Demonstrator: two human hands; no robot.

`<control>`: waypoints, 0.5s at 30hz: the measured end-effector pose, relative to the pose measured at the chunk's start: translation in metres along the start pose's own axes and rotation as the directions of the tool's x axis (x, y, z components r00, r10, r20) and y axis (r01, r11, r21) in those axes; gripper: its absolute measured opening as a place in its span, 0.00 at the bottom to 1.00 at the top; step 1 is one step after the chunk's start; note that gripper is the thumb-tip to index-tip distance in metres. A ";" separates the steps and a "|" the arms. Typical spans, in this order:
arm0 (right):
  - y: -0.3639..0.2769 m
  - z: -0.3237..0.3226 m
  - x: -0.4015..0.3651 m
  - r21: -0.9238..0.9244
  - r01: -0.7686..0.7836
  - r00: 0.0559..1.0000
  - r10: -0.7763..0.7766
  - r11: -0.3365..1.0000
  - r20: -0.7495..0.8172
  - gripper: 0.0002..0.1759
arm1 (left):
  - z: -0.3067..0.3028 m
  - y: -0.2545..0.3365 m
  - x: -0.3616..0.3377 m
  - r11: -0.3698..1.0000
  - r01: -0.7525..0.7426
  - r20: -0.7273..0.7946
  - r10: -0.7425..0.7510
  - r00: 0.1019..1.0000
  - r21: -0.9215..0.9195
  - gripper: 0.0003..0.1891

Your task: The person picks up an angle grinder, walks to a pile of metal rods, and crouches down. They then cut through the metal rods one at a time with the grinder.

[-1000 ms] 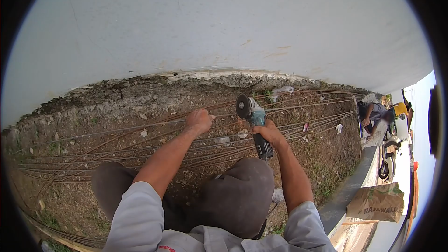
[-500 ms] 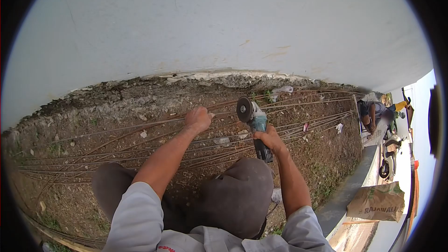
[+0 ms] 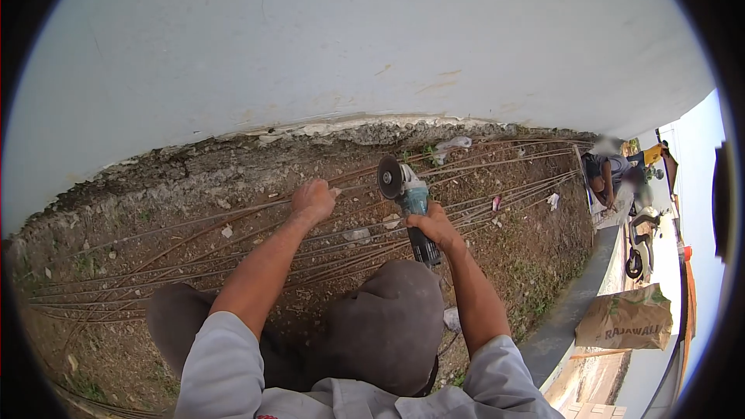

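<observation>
My right hand point(image 3: 436, 226) is wrapped round the body of a teal and black angle grinder point(image 3: 416, 200). The grinder's round disc point(image 3: 389, 177) points up and left, close to the thin metal rods point(image 3: 497, 206) that run lengthwise over the soil. My left hand point(image 3: 314, 200) is closed on a rod point(image 3: 272, 206), to the left of the disc. The tip of a finger or thumb points toward the grinder. Whether the disc touches a rod cannot be made out.
A pale wall point(image 3: 372, 46) rises beyond the rods. Stones and a crumpled plastic bag point(image 3: 452, 147) lie on the soil. At the right are a crouching person point(image 3: 609, 174), a scooter point(image 3: 640, 248), a brown paper sack point(image 3: 623, 318) and a concrete edge point(image 3: 570, 314).
The whole view has shifted slightly, so both hands and the grinder appear a little farther left. Their holds look the same.
</observation>
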State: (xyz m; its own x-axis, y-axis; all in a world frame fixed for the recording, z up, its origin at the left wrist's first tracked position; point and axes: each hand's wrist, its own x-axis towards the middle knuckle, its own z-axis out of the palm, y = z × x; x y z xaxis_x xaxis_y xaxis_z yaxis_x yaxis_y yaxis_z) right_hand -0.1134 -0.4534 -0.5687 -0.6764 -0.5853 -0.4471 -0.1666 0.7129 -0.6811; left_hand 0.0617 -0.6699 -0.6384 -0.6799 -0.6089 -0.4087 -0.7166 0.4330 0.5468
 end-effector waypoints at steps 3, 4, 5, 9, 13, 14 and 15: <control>-0.021 -0.003 -0.011 -0.092 -0.028 0.999 0.032 0.995 0.043 0.35 | 0.001 -0.002 0.000 1.000 0.006 -0.015 -0.006 1.000 0.003 0.23; -0.019 -0.003 -0.009 -0.090 -0.038 0.999 0.040 0.995 0.020 0.35 | 0.003 -0.001 0.001 1.000 0.012 -0.033 -0.012 0.999 0.010 0.23; -0.013 -0.002 -0.006 -0.093 -0.022 0.999 0.024 0.995 0.022 0.33 | 0.004 -0.001 0.002 1.000 -0.011 -0.025 0.011 1.000 0.010 0.23; -0.001 -0.002 0.003 -0.084 -0.017 0.999 0.020 0.996 0.032 0.32 | 0.006 -0.005 0.005 0.999 -0.014 -0.037 0.016 0.999 0.040 0.23; 0.005 -0.003 0.007 -0.066 0.024 0.999 -0.022 0.998 0.034 0.35 | 0.000 0.000 0.001 0.999 0.035 -0.007 -0.035 0.999 -0.016 0.23; 0.005 -0.003 0.006 -0.064 0.024 0.999 -0.022 0.998 0.036 0.35 | 0.001 0.000 0.002 0.999 0.038 -0.007 -0.038 0.999 -0.014 0.23; -0.001 -0.006 0.002 -0.062 0.021 0.999 -0.019 0.998 0.037 0.34 | 0.002 -0.001 0.003 1.000 0.019 -0.025 -0.019 1.000 -0.012 0.23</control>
State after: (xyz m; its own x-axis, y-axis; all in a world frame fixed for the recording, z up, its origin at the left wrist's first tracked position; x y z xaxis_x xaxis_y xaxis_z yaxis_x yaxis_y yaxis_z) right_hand -0.1183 -0.4528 -0.5656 -0.6461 -0.6124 -0.4555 -0.2251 0.7231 -0.6530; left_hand 0.0598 -0.6704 -0.6416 -0.6618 -0.6334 -0.4011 -0.7274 0.4132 0.5478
